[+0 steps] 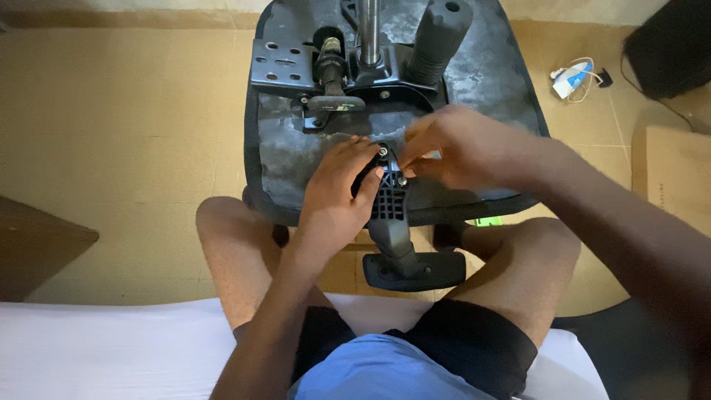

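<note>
Pinched at the top of the black ribbed armrest bracket (388,198), right hand (452,148) — thumb and forefinger nearly closed around something small at the bracket's right-hand bolt (401,180), too small to name, perhaps the bolt head itself. Flat on the bracket's left flank, left hand (337,196), fingers curled over the edge beside the upper bolt (383,151), pressing rather than grasping; no tool visible in either.

Lying against the near edge of the upturned office-chair seat (296,163), at the centre of view, the bracket, with its padded arm (415,268) hanging off at six o'clock between bare knees. Probably stiff moulded plastic, light on its own, awkward through the long lever of the arm; likely to swing while the bolts are loose, so best steadied by the ribbed body close to the seat, not by the pad. Bolts small and smooth — easily dropped, best held at the fingertips.

At twelve o'clock, the metal tilt mechanism (326,70) with its chrome gas-lift column (368,30) and a black ribbed cylinder (438,33). At two o'clock on the tan floor, a white-and-blue object with a cord (572,78). At three o'clock, a cardboard sheet (678,178). At six o'clock, a white mattress edge (104,348).
</note>
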